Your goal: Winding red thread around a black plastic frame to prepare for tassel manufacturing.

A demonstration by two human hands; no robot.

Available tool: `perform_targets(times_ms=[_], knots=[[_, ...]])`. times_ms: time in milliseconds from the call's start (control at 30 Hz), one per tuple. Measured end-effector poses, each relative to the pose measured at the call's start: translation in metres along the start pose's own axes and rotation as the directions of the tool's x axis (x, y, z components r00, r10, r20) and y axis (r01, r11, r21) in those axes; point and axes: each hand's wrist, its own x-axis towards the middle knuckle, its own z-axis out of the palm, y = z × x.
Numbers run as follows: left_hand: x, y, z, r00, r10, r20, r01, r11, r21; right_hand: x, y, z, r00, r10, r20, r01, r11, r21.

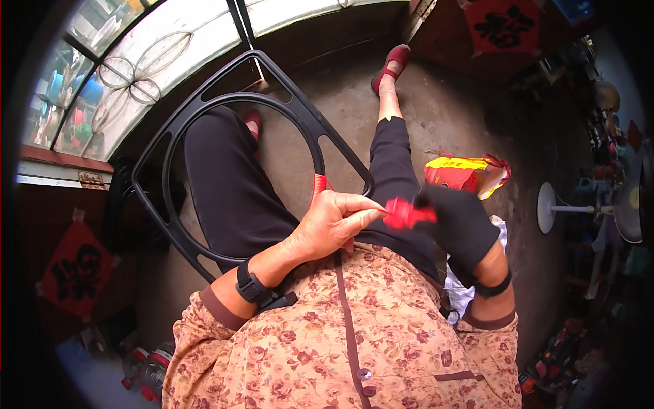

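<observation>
Across my lap on the left leans a black rounded-triangle frame with a large ring inside it. Red cord is wound tightly round a short stretch of that ring, beside my left hand. Bare, my left hand is closed, thumb and forefinger pinching the red cord at the edge of a small bundle. My right hand, in a black glove and blurred by motion, closes on the other side of this red cord bundle. Part of the ring passes behind my left hand and wrist.
A red and yellow plastic bag lies on the concrete floor beyond my right hand. White cloth or plastic shows under my right wrist. At the right stands a white fan. Windows line the far left; bottles stand at lower left.
</observation>
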Motion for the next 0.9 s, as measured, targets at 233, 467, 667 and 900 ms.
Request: perform_targets(times_ms=[233,467,667,900], knots=[[0.0,0.008,0.004,0.999,0.043,0.019,-0.045,0.987,0.156,0.011,-0.015,0.007,0.998,0.046,0.037,-0.058,0.644,0.763],[0.002,-0.003,0.0,1.0,0.024,0.009,-0.024,0.999,0.025,0.008,-0.002,-0.01,0.921,-0.174,0.348,0.021,0.915,0.403],[0.001,0.003,0.002,0.999,-0.004,0.052,0.001,0.997,0.071,0.016,-0.013,0.015,0.969,0.243,0.037,-0.153,0.48,0.864],[0.001,0.0,-0.001,1.0,0.01,-0.004,-0.01,0.999,-0.036,0.001,0.014,0.003,0.955,0.098,0.279,-0.215,0.877,0.429]])
